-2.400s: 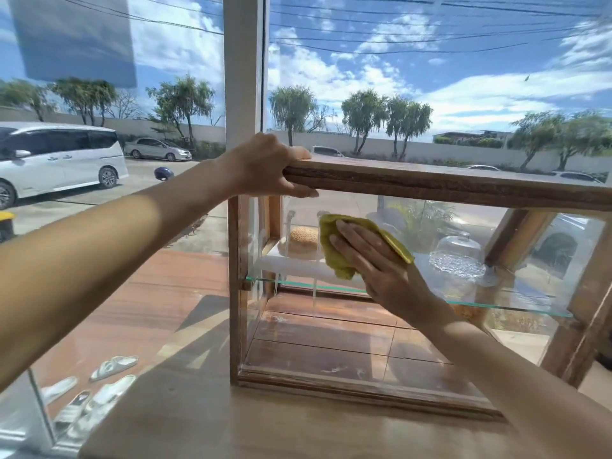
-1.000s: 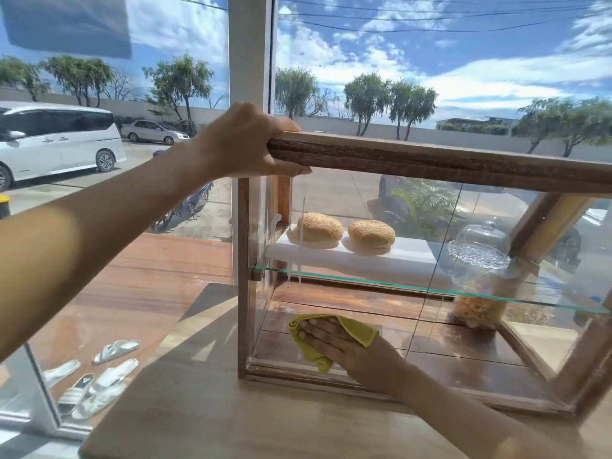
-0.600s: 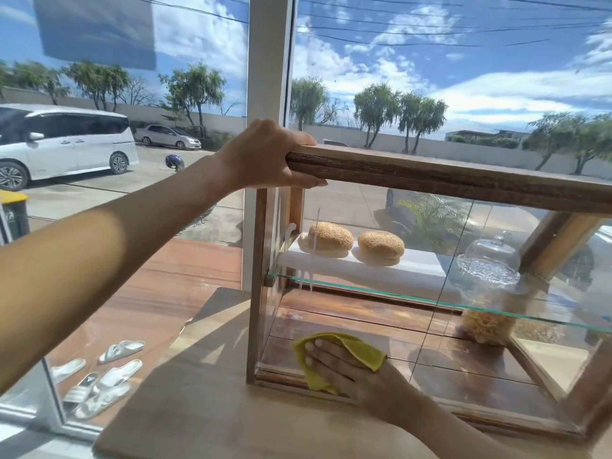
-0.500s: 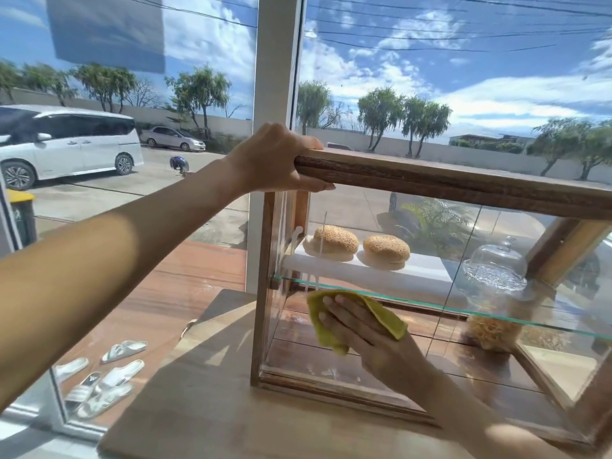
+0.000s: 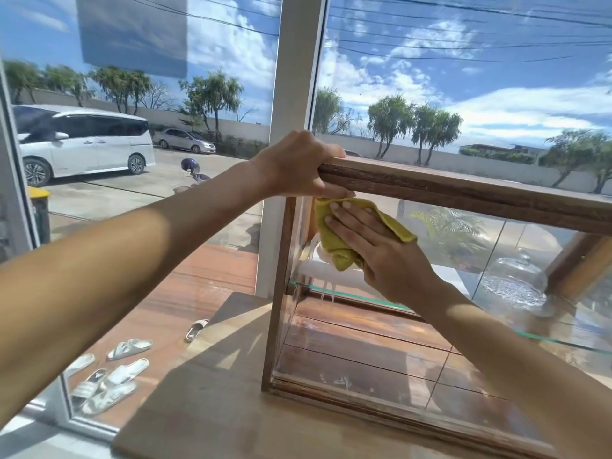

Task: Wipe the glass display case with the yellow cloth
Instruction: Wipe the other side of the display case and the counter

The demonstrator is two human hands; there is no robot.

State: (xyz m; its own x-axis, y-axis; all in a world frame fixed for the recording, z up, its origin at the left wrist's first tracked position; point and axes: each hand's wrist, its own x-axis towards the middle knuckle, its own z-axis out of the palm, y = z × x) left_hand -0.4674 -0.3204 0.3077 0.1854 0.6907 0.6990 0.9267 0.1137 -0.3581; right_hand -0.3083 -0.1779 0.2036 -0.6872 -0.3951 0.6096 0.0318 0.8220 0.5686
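My right grip (image 5: pixel 374 246) presses flat, fingers spread, on the yellow cloth (image 5: pixel 334 250) against the glass display case (image 5: pixel 463 193) — upper-left corner of its front pane. My left grip (image 5: pixel 298 167) clamps the case's top rail, just above the cloth.

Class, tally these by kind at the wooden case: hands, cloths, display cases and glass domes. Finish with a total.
Hands: 2 (left hand, right hand)
Cloths: 1 (yellow cloth)
Display cases: 1 (display case)
Glass domes: 1 (glass dome)
Total: 5
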